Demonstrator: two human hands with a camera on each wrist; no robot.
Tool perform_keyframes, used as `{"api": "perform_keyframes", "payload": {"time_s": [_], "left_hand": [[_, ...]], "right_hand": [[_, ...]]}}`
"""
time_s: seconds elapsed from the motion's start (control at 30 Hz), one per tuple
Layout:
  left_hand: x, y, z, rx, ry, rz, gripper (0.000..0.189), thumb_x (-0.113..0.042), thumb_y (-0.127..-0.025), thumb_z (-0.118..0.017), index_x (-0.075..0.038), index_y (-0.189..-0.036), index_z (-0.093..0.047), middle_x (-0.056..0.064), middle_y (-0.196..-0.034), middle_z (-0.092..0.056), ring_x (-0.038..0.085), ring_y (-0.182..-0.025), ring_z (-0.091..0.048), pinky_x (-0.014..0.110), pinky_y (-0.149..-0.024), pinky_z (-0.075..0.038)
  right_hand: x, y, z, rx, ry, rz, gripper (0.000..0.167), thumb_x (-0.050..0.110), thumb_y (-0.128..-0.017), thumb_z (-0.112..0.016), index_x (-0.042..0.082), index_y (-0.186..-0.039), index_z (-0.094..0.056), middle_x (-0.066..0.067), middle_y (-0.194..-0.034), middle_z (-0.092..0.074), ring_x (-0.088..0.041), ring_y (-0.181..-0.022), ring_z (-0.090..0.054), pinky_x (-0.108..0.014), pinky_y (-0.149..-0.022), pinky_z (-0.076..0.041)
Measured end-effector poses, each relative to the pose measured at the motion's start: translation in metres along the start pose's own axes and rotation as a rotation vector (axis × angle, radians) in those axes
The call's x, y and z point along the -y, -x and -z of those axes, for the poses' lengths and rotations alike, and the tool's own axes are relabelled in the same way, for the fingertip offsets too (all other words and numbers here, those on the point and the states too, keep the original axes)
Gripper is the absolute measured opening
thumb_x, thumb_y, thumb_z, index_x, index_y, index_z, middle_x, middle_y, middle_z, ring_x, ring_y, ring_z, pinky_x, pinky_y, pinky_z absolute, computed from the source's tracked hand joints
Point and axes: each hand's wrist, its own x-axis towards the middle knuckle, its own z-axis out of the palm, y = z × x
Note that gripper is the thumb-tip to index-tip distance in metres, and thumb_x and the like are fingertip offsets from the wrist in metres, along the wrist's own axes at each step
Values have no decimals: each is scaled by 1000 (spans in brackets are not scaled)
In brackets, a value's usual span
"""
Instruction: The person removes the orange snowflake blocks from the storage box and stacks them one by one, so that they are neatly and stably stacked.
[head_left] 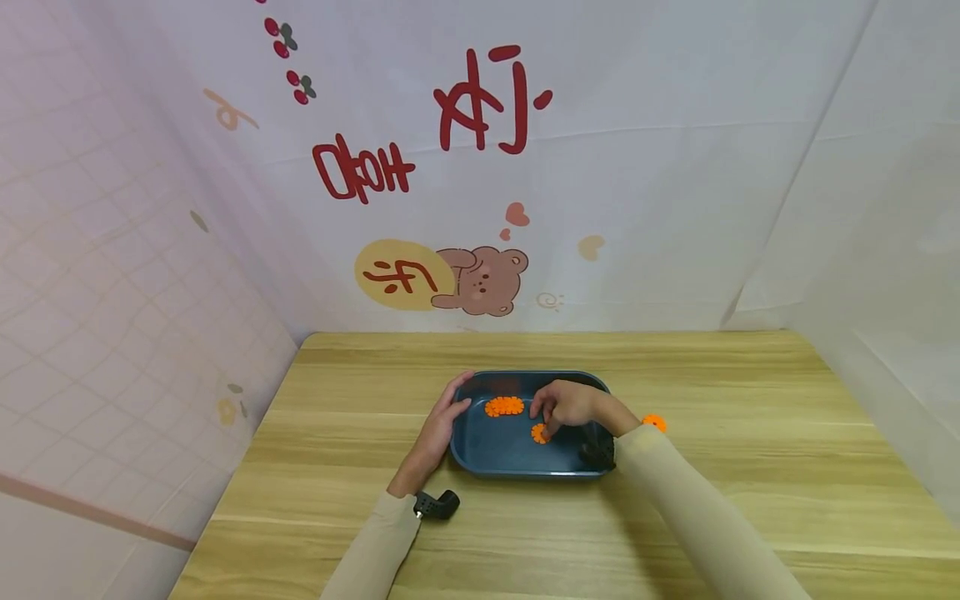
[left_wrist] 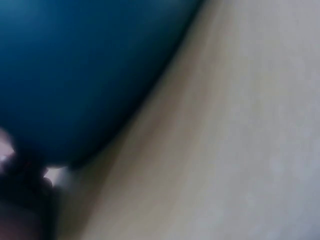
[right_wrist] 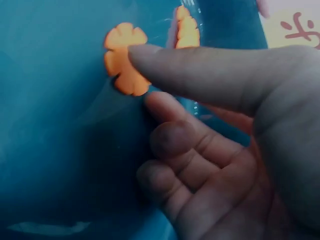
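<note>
A dark blue rectangular dish [head_left: 517, 467] stands on the table. My left hand [head_left: 438, 429] holds its left side, thumb over the rim and fingers along the outer wall; the left wrist view shows mostly the blurred blue wall [left_wrist: 75, 75]. Inside the dish, my right hand [head_left: 573, 404] pinches an orange flower-shaped disc [right_wrist: 120, 62] low over the floor. The thumb lies across the disc's edge, and the index fingertip is hidden in the right wrist view. Several more orange discs [head_left: 504, 406] lie together in a row toward the dish's far left.
Another orange disc [head_left: 654, 423] lies on the wooden table [head_left: 750, 450] to the right of the dish, partly behind my right forearm. Black wrist cameras [head_left: 438, 504] sit on both wrists. A white printed cloth [head_left: 645, 208] hangs behind the table.
</note>
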Motion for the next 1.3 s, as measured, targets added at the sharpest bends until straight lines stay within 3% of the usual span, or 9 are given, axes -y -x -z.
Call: {"api": "perform_keyframes", "payload": {"time_s": [0.17, 0.37, 0.97, 1.17, 1.3], "left_hand": [[-1, 0, 0, 6, 2, 8, 46, -15, -104, -41, -16, -150, -41, 3, -160, -29, 24, -149, -20, 50, -121, -11], [-2, 0, 1, 10, -5, 4, 46, -15, -105, -41, -15, -151, -41, 4, -161, -29, 25, -149, -19, 50, -121, -11], [-3, 3, -1, 11, -8, 16, 47, -16, -105, -41, -14, -152, -39, 4, -161, -28, 26, -150, -18, 52, -121, -10], [-4, 3, -1, 10, -7, 17, 47, -16, -105, -41, -13, -152, -39, 4, -161, -28, 25, -150, -17, 51, -121, -9], [-3, 3, -1, 11, -16, 5, 47, -16, -105, -41, -13, -152, -38, 5, -161, -28, 27, -150, -17, 53, -120, -9]], "right_hand": [[-4, -3, -1, 21, 20, 20, 25, 5, -78, -81, 9, -98, -69, 1, -66, -51, -13, -59, -45, -25, -57, -38], [-3, -5, -2, 21, 71, 17, 20, 8, -77, -83, 14, -91, -70, 3, -63, -48, -13, -56, -42, -26, -56, -36], [2, -2, -5, 71, 89, -3, 8, 6, -83, -76, 9, -81, -69, 2, -68, -66, -12, -60, -49, -25, -60, -40], [3, 2, -1, 82, 53, 31, 10, 2, -85, -72, 8, -81, -64, 1, -76, -68, -18, -71, -60, -28, -67, -46], [4, 4, 3, 75, 63, 56, 12, 0, -85, -68, 10, -82, -62, 1, -78, -67, -18, -70, -58, -28, -66, -46]]}}
